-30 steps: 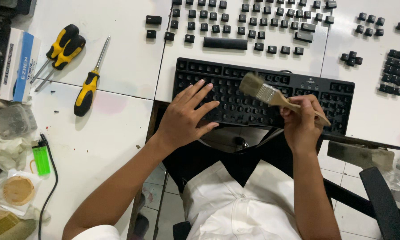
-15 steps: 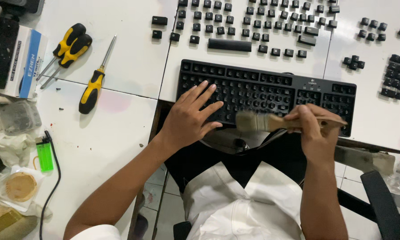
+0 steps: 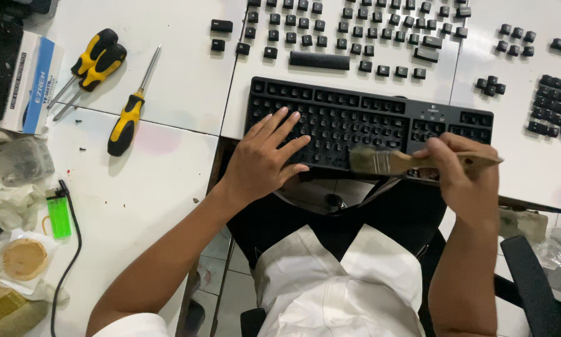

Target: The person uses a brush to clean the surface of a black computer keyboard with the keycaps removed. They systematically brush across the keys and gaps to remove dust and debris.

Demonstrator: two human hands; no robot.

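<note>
The keyboard (image 3: 367,128) lies black and stripped of its caps at the near edge of the white table (image 3: 180,93), its front rim hanging slightly over the gap above the person's lap. The left hand (image 3: 261,159) rests flat on its left half, fingers spread and slack, gripping nothing, only pressing down. The right hand (image 3: 464,181) is closed around the wooden handle of a brush (image 3: 396,162), which lies almost level, bristles pointing left and touching the front rows near the middle of the board.

Beyond the keyboard the loose keycaps (image 3: 355,31) sit in tidy rows on the table, with a long space bar (image 3: 319,60) just behind the board and smaller clusters off to the right (arrow and number groups, by their layout). Well to the left lie three yellow-and-black screwdrivers (image 3: 127,112), two of them crossed beside a white box (image 3: 34,84). Nearer the person, at the table's left edge, a green lighter (image 3: 59,215) lies beside a black cable (image 3: 74,249).
</note>
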